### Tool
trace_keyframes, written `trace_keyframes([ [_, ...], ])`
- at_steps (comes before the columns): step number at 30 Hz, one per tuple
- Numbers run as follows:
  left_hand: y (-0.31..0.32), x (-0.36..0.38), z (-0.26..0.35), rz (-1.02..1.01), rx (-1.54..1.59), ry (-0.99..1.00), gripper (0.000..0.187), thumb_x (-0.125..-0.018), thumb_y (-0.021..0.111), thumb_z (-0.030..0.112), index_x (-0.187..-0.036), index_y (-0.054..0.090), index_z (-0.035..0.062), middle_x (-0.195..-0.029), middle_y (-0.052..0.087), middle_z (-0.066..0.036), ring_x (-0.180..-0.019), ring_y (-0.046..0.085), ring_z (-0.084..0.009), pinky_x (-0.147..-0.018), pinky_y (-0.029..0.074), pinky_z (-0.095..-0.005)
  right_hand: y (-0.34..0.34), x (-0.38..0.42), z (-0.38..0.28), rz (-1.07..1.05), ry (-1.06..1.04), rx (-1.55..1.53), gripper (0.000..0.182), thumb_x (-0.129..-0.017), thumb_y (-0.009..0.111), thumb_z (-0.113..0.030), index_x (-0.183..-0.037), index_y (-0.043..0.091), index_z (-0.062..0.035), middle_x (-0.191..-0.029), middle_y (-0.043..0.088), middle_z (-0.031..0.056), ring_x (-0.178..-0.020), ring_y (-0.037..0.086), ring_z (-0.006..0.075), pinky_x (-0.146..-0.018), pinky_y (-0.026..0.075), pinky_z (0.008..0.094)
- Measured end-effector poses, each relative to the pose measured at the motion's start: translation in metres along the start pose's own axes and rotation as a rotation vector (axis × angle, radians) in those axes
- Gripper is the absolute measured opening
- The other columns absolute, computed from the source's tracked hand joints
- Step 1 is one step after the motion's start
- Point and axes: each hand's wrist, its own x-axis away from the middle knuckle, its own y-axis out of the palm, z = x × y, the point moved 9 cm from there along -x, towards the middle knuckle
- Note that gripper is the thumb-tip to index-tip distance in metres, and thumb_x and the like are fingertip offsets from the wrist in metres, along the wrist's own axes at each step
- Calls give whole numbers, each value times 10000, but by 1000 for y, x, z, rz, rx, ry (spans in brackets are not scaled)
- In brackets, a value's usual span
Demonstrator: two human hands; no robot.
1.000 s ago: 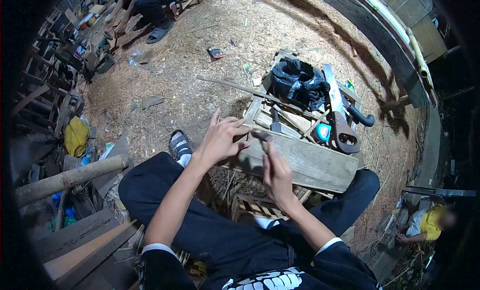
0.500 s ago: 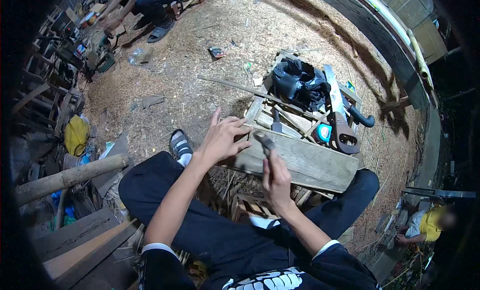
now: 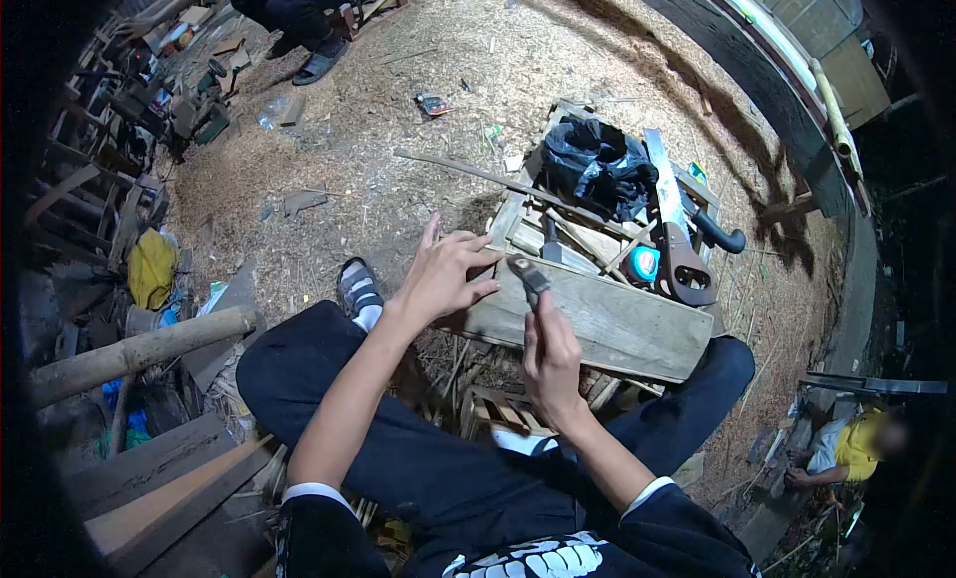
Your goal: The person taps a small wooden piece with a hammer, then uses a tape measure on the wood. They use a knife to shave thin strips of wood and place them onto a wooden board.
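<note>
My left hand (image 3: 446,271) rests at the left end of a grey wooden board (image 3: 627,322), its fingers spread around the corner; whether a small nail is between thumb and forefinger I cannot make out. In my right hand (image 3: 554,364) is a hammer (image 3: 530,275), gripped by the handle. Its head is over the board's left end, close to my left fingertips. The board lies across the near side of a slatted wooden crate (image 3: 510,218), between my knees.
On the crate are a black plastic bag (image 3: 597,165), a handsaw (image 3: 682,249), a blue tape measure (image 3: 643,264), a chisel-like tool (image 3: 551,241) and thin wood strips. Shavings cover the ground. A bamboo pole (image 3: 149,354) is at left. Other people sit at upper left and lower right.
The hammer head, blurred before, is now sharp and sits slightly differently over the board. My left hand has stayed put. At upper left, another person's arm has moved up and away.
</note>
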Motion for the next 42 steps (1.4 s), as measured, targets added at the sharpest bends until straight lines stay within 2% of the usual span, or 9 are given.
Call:
trace_keyframes([
  [3,1,-2,0,-3,12,-7,420,-875,795,358,-1268,774,210,-1411,689,-37,-1331,607,-237,-1274,192,-640,15,-8,7,-200,-46,94,607,-1005,648,-20,-1582,470,-79,-903,616,225,-710,638,429,-627,504,498],
  [9,-2,-1,3,23,-13,12,428,-861,806,349,-1262,776,203,-1377,705,-48,-1321,614,-244,-1271,194,-649,-2,-9,-3,-74,-60,4,523,-1020,639,-71,-1534,545,-103,-920,645,226,-704,645,428,-634,502,516],
  [11,0,-2,1,-11,2,-17,427,-856,807,363,-1248,784,195,-1377,705,-49,-1316,616,-252,-1268,191,-654,16,-10,18,-282,5,141,590,-980,671,-15,-1548,532,-90,-897,639,206,-683,640,404,-608,505,486],
  [23,4,0,-1,-28,25,-38,446,-832,811,302,-1267,777,213,-1384,700,-47,-1312,613,-253,-1276,190,-636,-4,-17,-9,-161,-91,53,567,-1007,641,-85,-1555,528,-176,-878,634,203,-703,660,437,-632,528,528],
  [27,-3,-3,-1,42,20,12,404,-874,797,425,-1203,798,191,-1333,726,-56,-1274,636,-236,-1258,192,-667,12,-21,16,-327,-23,226,591,-989,673,-70,-1556,532,-156,-824,602,171,-653,636,395,-605,523,490],
  [31,2,-1,-2,43,4,24,412,-868,802,441,-1196,801,193,-1321,728,-52,-1281,634,-233,-1257,197,-666,-8,-20,-11,-195,-100,63,552,-1014,640,-96,-1549,536,-184,-884,631,234,-714,669,460,-643,524,548],
  [37,0,0,-5,46,62,-3,400,-854,817,427,-1170,810,182,-1321,725,-58,-1293,626,-234,-1268,186,-652,5,-23,0,-321,-31,141,517,-990,671,-19,-1495,578,-80,-837,625,206,-684,631,404,-617,495,489],
  [39,2,-1,-6,46,77,5,406,-840,827,430,-1168,812,191,-1324,721,-53,-1293,626,-239,-1273,178,-644,-10,-23,-19,-162,-121,59,523,-1001,668,-47,-1506,582,-154,-827,628,217,-691,625,424,-622,492,500],
  [42,3,-1,-4,23,93,-13,400,-837,836,382,-1185,806,187,-1342,711,-63,-1317,613,-253,-1276,183,-643,7,-21,5,-303,-48,143,551,-1019,653,-104,-1549,536,-200,-875,641,217,-717,666,446,-639,524,529],
])
